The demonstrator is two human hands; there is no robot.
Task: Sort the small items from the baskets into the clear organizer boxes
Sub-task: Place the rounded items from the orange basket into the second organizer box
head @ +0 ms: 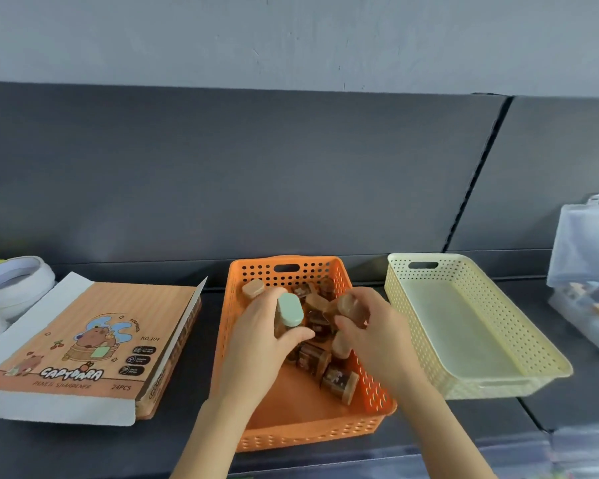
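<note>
An orange perforated basket [301, 430] stands in the middle of the dark shelf with several small brown capybara sharpeners [338, 382] lying in it. My left hand [256, 344] grips one sharpener with a pale green cap [290, 311] above the basket. My right hand [374, 337] holds a brown sharpener [346, 305] just to its right. An empty cream basket [478, 382] sits to the right. A clear organizer box [583, 250] with small items inside stands at the far right edge.
An orange Capybara pencil sharpener carton [83, 344] lies open at the left. White round rolls [14, 285] sit at the far left. A dark back panel rises behind the shelf.
</note>
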